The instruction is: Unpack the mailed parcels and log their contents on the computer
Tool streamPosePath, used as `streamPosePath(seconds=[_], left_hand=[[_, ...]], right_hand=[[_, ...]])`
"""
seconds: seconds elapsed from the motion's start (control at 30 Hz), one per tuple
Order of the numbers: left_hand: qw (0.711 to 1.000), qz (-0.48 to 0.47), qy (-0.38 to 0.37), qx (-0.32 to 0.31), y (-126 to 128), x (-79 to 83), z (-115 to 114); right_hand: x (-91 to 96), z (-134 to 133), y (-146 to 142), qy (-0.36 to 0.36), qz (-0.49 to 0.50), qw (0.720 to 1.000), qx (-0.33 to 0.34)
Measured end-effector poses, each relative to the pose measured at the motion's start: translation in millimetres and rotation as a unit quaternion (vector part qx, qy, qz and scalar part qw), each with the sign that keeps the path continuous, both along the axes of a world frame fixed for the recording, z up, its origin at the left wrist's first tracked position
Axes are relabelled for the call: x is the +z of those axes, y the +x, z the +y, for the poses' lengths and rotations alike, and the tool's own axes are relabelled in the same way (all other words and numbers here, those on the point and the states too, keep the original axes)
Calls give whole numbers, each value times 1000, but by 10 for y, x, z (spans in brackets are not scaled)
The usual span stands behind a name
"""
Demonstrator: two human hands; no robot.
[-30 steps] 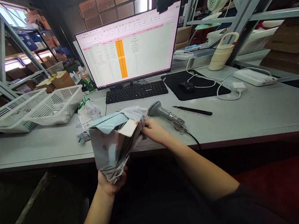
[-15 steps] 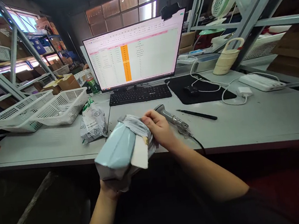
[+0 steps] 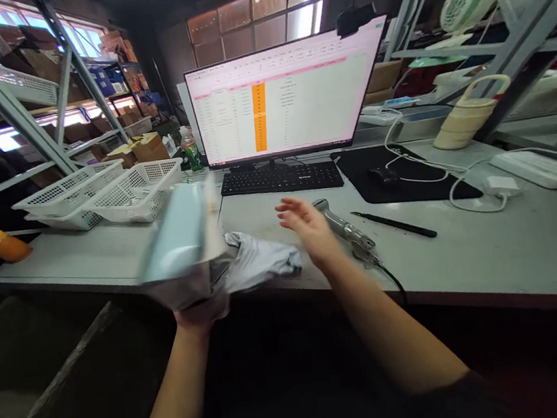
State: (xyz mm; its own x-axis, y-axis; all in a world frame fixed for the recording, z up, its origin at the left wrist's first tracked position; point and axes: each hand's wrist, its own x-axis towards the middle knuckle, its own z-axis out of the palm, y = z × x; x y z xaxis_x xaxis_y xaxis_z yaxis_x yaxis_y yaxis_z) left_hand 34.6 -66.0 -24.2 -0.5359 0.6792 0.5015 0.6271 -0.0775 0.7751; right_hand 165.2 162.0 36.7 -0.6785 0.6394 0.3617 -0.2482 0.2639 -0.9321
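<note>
My left hand (image 3: 196, 317) grips a light blue box-shaped package (image 3: 177, 237) from below, tilted above the table's front edge; motion blurs it. A cream flap stands up along the package's right side. From that side a crumpled grey plastic mailing bag (image 3: 262, 261) trails over the table edge. Most of my left fingers are hidden under the package. My right hand (image 3: 311, 229) is off the bag, open in the air with its fingers apart and nothing in them. Just right of it lies a grey barcode scanner (image 3: 345, 225) with a black cable.
White perforated baskets (image 3: 134, 198) stand at the left, near an orange object (image 3: 6, 247). A keyboard (image 3: 280, 178) lies below the monitor (image 3: 291, 100). Toward the right are a black pen-like tool (image 3: 395, 224), a mouse (image 3: 384, 175) on its pad, a cream tumbler (image 3: 464, 121) and white cables.
My right hand has let go of the grey bag. My left hand has swung the package leftward and up, so the bag hangs out to the right. The view has shifted left.
</note>
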Motion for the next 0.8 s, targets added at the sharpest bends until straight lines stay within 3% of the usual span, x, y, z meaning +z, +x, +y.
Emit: streamPosePath(seconds=[0.07,0.13,0.23,0.3,0.4,0.5,0.6,0.67,0.7,0.73,0.8], left_hand=[[993,-102,55,16,4,0,42],[963,-239,124,17,70,1,133],[880,-415,228,-25,211,14,316],[857,-443,261,-25,252,28,413],[873,-409,263,35,109,112,409],[888,-264,335,172,-338,396,159],[836,-61,434,329,-985,865,-147],[833,64,380,397,-1391,1139,-200],[847,101,295,431,-1547,1227,-161],[870,130,168,444,-1657,1272,-84],[897,165,-113,395,-1730,1231,133]], right_hand=[[191,-9,161,-111,42,987,111],[284,-25,289,-151,17,973,173],[207,-18,363,-134,-72,983,104],[97,12,372,-134,-110,983,59],[32,79,443,-165,-112,980,14],[153,169,618,-169,-105,978,-67],[333,250,790,-133,-74,980,-131],[394,278,856,-117,-61,981,-143],[398,283,873,-112,-58,981,-144],[387,283,883,-108,-57,982,-144],[349,276,889,-83,-65,984,-146]])
